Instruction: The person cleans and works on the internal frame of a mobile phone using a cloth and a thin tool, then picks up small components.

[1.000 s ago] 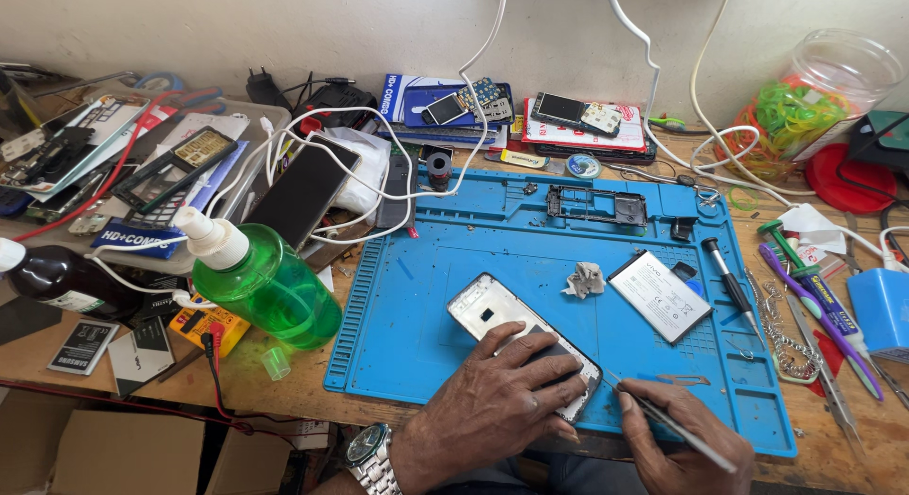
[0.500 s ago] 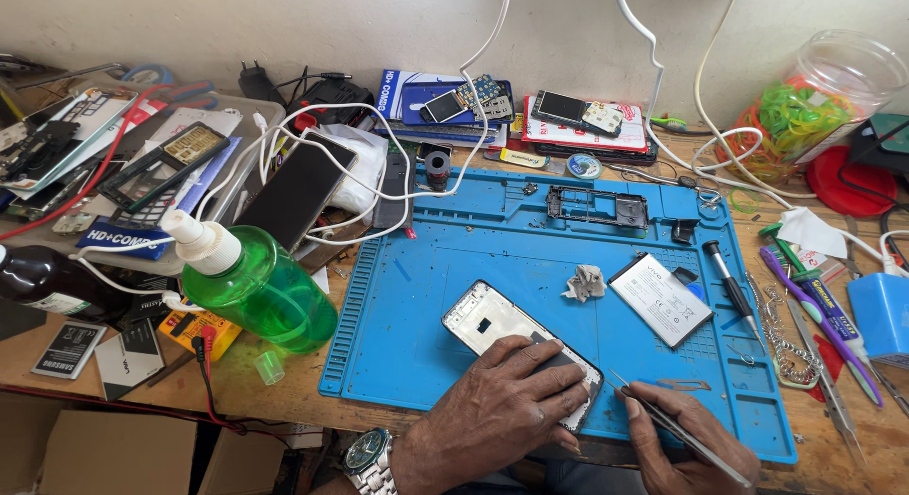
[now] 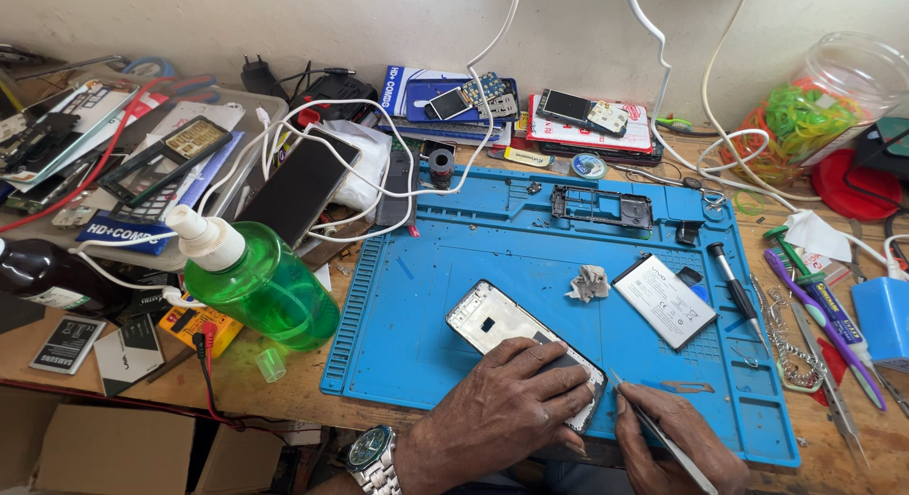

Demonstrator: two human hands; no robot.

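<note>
Cluttered with cables and parts, the wooden surface carried a blue mat. From the head view, the left hand pressed flat on an opened phone near the mat's front edge, while the right hand was closed around tweezers at the phone's corner. A slip of that tip could likely scratch the frame. A battery lay just beside.

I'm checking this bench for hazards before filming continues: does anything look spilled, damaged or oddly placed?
Nothing looks spilled. The green liquid spray bottle lies tilted at the blue silicone mat's edge, its small clear cap off beside it.
</note>
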